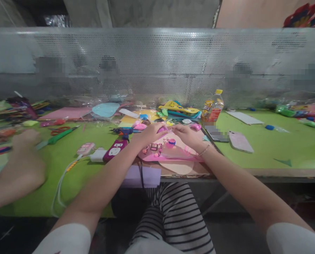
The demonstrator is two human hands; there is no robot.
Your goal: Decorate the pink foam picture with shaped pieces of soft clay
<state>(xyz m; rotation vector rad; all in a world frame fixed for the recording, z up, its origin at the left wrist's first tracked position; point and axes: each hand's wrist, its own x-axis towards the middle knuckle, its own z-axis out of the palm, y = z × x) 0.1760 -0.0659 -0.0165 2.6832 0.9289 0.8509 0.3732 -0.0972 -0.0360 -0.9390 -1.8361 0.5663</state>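
Both hands meet over a pink sheet (191,157) that bears small pink figures and a pink-and-blue round shape (170,143). My left hand (152,133) is closed, its thumb and fingers pinching a small soft-looking purple piece (162,129). Close beside it, my right hand (185,133) has its fingertips pressed together near the same piece; what they hold, if anything, is too small to make out. Under the pink sheet lies a pale peach sheet (177,167). A bright pink lump (196,126) sits just beyond my right hand.
A glue gun (124,131), a purple power bank (115,151) and white cables lie to the left, with a green-handled cutter (63,134). Another person's arm (20,169) reaches in at far left. A bottle (212,107) and phone (240,141) are at right.
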